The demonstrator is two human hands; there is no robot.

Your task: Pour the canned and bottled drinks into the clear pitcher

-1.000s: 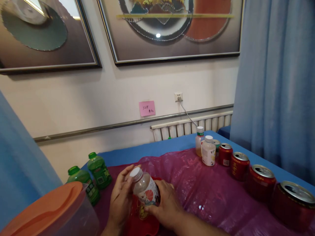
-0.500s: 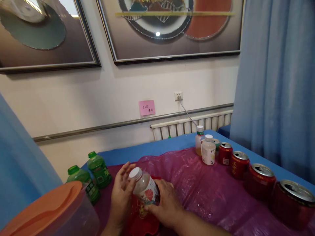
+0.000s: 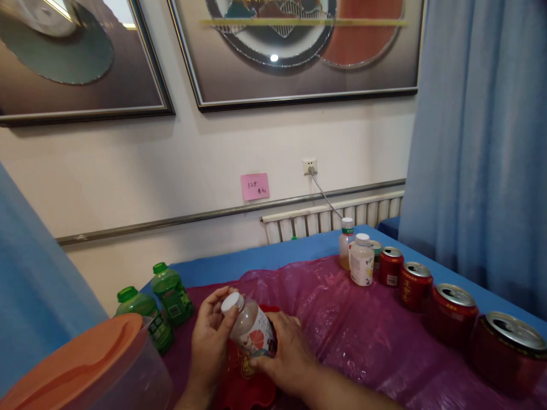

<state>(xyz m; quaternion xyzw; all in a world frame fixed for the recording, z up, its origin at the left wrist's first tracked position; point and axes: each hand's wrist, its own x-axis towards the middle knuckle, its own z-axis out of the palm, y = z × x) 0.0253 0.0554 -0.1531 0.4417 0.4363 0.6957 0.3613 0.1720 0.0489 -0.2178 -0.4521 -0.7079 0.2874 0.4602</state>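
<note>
A clear bottle (image 3: 252, 330) with a white cap (image 3: 232, 303) and a fruit-printed label is tilted to the left above a red item (image 3: 252, 387) bearing a gold print. Its body is gripped by my right hand (image 3: 290, 353), thumb in front and fingers wrapped round the far side. At the top of the bottle, my left hand (image 3: 211, 327) has its thumb against the cap and its fingers curled behind it. What the bottle holds is hard to make out.
Two green bottles (image 3: 173, 293) and an orange-lidded plastic container (image 3: 77, 359) stand left. Along the right are a white-capped bottle (image 3: 362, 265), a slimmer bottle (image 3: 345, 245) and several red cans (image 3: 416, 287). Purple plastic sheeting (image 3: 342, 330) covers part of the blue table (image 3: 265, 259).
My left thumb and fingers have closed in on the bottle's white cap. The bottle has tipped slightly further left, while my right hand keeps its hold.
</note>
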